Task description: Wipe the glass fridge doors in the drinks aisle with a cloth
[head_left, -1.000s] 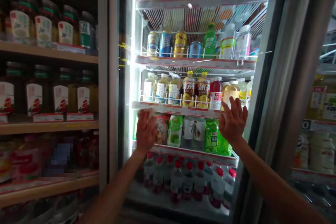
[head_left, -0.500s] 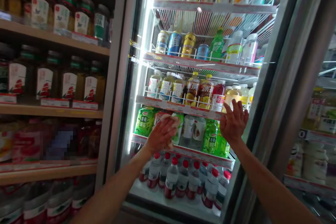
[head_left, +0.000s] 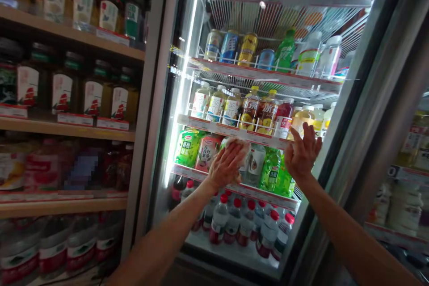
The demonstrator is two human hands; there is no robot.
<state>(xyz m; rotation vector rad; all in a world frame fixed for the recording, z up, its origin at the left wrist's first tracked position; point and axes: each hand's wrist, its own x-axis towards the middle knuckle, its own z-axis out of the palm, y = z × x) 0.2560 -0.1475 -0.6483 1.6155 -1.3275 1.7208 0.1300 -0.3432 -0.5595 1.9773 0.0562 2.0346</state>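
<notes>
My left hand [head_left: 224, 167] lies spread over a pale, crumpled cloth [head_left: 244, 146], holding it against the glass front of a lit drinks fridge. Only the cloth's upper and right edges show past the fingers. Behind them are a pink-labelled bottle [head_left: 205, 154] and a clear bottle with a white label [head_left: 255, 161]. To the right, my right hand [head_left: 303, 154] is raised with its fingers apart and nothing in it. It is at the glass, before pale yellow bottles [head_left: 306, 117] and green bottles [head_left: 270, 170]; whether its fingertips touch the glass I cannot tell.
The fridge's metal frame [head_left: 360, 111] runs up the right side. Wooden shelves [head_left: 67, 127] with bottles and price tags stand at the left. Red-capped bottles [head_left: 219, 219] fill the fridge floor. Cans [head_left: 248, 49] stand higher up. Another fridge [head_left: 407, 178] is at far right.
My left hand has moved right across the glass with the cloth, uncovering the pink-labelled bottle. My right hand stays in about the same place. The view has shifted slightly.
</notes>
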